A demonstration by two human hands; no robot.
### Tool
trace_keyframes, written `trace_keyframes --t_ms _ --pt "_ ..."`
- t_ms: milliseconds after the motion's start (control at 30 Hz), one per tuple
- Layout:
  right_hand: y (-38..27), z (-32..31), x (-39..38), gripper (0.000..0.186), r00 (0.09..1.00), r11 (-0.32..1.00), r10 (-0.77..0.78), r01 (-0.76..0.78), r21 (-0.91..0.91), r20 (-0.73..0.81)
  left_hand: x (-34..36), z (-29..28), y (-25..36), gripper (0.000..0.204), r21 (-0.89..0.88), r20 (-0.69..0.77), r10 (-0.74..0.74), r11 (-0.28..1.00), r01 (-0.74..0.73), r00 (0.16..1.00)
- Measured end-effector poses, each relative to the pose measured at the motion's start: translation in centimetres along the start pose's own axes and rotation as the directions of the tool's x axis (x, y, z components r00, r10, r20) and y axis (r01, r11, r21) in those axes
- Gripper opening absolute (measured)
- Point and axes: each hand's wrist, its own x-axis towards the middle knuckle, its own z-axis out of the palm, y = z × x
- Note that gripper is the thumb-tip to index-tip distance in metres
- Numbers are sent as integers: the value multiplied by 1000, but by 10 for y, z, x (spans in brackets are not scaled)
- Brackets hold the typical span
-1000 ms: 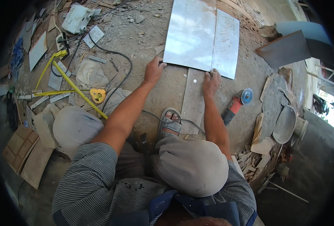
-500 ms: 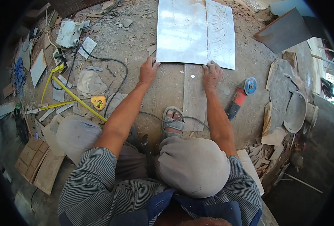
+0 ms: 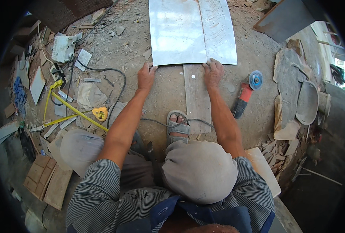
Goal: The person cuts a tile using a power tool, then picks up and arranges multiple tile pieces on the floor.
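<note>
A large pale, glossy tile (image 3: pixel 176 33) lies ahead of me, a dusty line running down it toward the right side. My left hand (image 3: pixel 145 76) grips its near left corner, the fingers partly hidden at the edge. Along the same near edge, further right, my right hand (image 3: pixel 213 72) is closed on the tile with fingertips over its top. From under the tile a narrow grey strip (image 3: pixel 197 101) runs back toward my sandalled foot. A red and black angle grinder (image 3: pixel 243 97) with a blue disc lies right of my right hand.
Left on the dusty ground are a yellow tape measure (image 3: pixel 100 113), a folding yellow rule (image 3: pixel 69 105), a white electrical box (image 3: pixel 63 48) and a black cable (image 3: pixel 118 70). Broken tile pieces (image 3: pixel 279 155) and a grey basin (image 3: pixel 307 101) are at right. A grey slab (image 3: pixel 283 21) leans far right.
The view has turned slightly, so the tile sits further left and its near edge looks more level. Both hands stay on that edge.
</note>
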Motion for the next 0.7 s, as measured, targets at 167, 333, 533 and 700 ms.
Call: trace_keyframes --t_ms 167,333,533,700 --pt "2 -1 1 15 1000 1000 -13 13 -6 -21 0 -3 7 19 -16 46 -51 999 52 998" --pt "2 -4 4 16 1000 1000 -29 29 -3 -5 4 -8 10 17 -73 71 -53 996 58 996" --pt "-3 -3 3 17 999 999 -48 47 -22 -18 1 -2 -9 16 -9 -13 46 999 -46 999" --pt "1 -4 2 16 997 997 -69 69 -22 -17 1 2 -6 16 -34 -24 56 998 -57 998"
